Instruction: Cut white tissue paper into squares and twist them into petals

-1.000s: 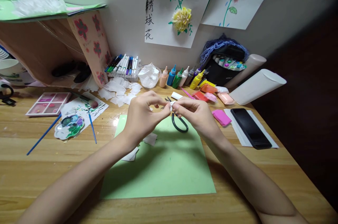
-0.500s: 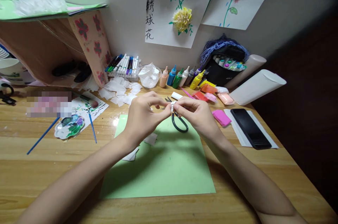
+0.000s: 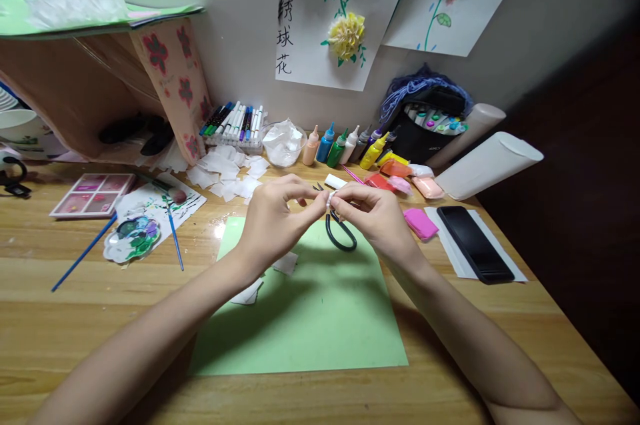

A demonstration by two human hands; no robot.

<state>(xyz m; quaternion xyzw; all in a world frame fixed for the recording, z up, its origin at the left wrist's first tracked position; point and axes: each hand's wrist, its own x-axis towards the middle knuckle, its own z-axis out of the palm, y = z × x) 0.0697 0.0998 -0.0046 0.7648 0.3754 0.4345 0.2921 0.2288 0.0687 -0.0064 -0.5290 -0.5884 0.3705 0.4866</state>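
A small piece of white paper (image 3: 330, 199) is pinched between two bare hands above the far edge of a green sheet (image 3: 325, 338) on a wooden desk (image 3: 100, 371). The scrap is gripped from one side by the thumb and forefinger of the left hand (image 3: 275, 211), and from the other by the fingertips of the right hand (image 3: 373, 211), drawn tightly together. Whether it is folded or merely scrunched cannot be told, as most of it is covered by fingers. Black-handled scissors (image 3: 343, 248) are seen beneath, lying across the sheet's far edge. Paper squares (image 3: 285, 263) are laid in two places near the sheet's left edge; more loose scraps (image 3: 220, 171) are scattered towards the desk's far edge, where a row of bottles (image 3: 337, 150) is lined up. Such small paper is probably best handled lightly: it should be pressed with the finger pads alone, one side held steady while the other is worked, since a hard pull could tear it. The scissors' points are best avoided.
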